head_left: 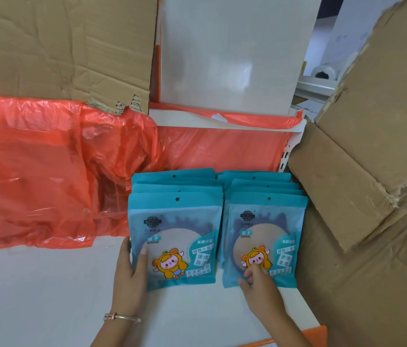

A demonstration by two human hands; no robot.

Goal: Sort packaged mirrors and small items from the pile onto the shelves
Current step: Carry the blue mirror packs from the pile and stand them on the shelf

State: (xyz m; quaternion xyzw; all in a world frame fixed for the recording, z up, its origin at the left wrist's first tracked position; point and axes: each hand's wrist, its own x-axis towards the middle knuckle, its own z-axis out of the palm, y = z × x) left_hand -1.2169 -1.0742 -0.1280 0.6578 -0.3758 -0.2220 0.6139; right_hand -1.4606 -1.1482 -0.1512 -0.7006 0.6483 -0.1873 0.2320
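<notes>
Teal packets of mirrors stood in two leaning rows on the white shelf (47, 296), side by side, with a red plastic sheet (47, 171) to their left and a cardboard box (372, 151) close against their right. The left hand (130, 269) gripped the left packet (175, 241) by its side edge, thumb laid flat across the front. The right hand (255, 281) pinched the right packet (262, 236) low down, its bent fingers (256, 267) on the cartoon figure. The step looked like squaring the front packets into their rows. Doing it well would mean resting each one back against those behind, with bottom edges level and the rows kept apart so neither slid over the other. Each front read "MIRROR" under the characters 镜子, below a globe logo whose lettering was too small to read; 便携 showed on the curved band.
</notes>
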